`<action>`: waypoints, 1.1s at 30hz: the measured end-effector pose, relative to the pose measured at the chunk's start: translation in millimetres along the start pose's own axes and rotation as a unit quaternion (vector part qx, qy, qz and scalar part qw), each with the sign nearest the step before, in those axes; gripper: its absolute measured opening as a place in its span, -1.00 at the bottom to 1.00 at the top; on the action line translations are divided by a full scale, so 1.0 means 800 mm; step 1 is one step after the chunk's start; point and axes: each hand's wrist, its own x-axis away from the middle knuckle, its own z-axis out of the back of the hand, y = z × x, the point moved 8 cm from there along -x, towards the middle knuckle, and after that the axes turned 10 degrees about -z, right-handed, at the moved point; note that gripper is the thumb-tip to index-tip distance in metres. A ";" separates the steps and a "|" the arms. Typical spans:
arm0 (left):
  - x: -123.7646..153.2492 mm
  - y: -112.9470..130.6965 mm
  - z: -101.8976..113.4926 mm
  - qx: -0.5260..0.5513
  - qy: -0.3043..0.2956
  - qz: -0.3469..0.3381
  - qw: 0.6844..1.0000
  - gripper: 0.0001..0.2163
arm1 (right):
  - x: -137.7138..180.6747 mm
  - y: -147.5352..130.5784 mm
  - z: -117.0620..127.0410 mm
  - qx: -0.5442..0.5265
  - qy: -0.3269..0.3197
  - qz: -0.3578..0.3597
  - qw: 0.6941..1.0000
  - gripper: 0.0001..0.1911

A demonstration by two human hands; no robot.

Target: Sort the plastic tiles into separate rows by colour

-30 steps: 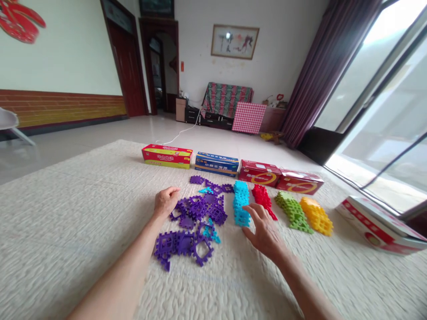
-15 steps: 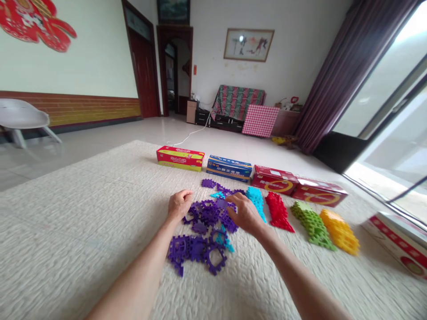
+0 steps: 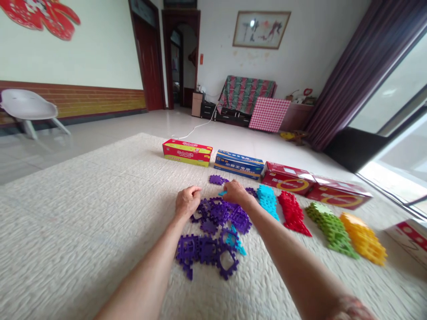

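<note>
On the mat lies a loose heap of purple interlocking plastic building pieces (image 3: 218, 212), flat with notched edges. My left hand (image 3: 187, 201) is at the heap's left edge, fingers curled in; whatever it may hold is hidden. Over the far side of the heap, my right hand (image 3: 236, 193) has its fingers down on a light blue building piece (image 3: 223, 193), mostly covered by the hand. Nearer to me are a joined row of purple pieces (image 3: 207, 249) and another light blue piece (image 3: 240, 250), partly under a purple one.
Right of the heap lie overlapping rows of light blue (image 3: 267, 202), red (image 3: 292, 212), green (image 3: 333, 229) and yellow pieces (image 3: 363, 238). Behind them stand a red-yellow box (image 3: 187, 153), a blue box (image 3: 238, 164) and dark red boxes (image 3: 287, 178). Another box (image 3: 412, 238) is far right.
My right hand has moved away from me and left, from above the purple heap onto the light blue piece. The left hand keeps its place by the heap. The whole view has shifted slightly.
</note>
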 end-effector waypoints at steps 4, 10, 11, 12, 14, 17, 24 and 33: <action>0.000 0.001 -0.001 0.000 -0.001 -0.001 1.000 -0.74 | 0.008 -0.008 0.014 -0.016 0.038 0.040 0.998 -0.70; 0.000 0.002 -0.001 -0.006 -0.006 -0.002 1.000 -0.73 | 0.050 0.003 0.062 -0.112 0.155 0.119 0.974 -0.68; 0.000 0.002 0.000 -0.007 -0.007 -0.003 1.000 -0.73 | 0.065 0.013 0.071 -0.141 0.187 0.127 0.964 -0.70; 0.001 0.002 0.000 -0.009 -0.008 -0.002 1.000 -0.73 | 0.083 0.026 0.078 -0.168 0.218 0.131 0.953 -0.72; 0.001 0.002 0.000 -0.015 -0.009 -0.002 1.000 -0.73 | 0.121 0.056 0.082 -0.193 0.260 0.118 0.939 -0.75; 0.001 0.003 0.000 -0.024 -0.013 -0.005 1.000 -0.73 | 0.177 0.101 0.066 -0.185 0.277 0.076 0.940 -0.74; 0.001 -0.001 -0.002 -0.041 -0.017 -0.008 0.999 -0.72 | 0.235 0.140 0.019 -0.136 0.277 0.086 0.947 -0.74; -0.001 -0.012 -0.005 -0.025 -0.013 0.003 1.000 -0.70 | 0.235 0.141 0.015 -0.117 0.269 0.085 0.952 -0.72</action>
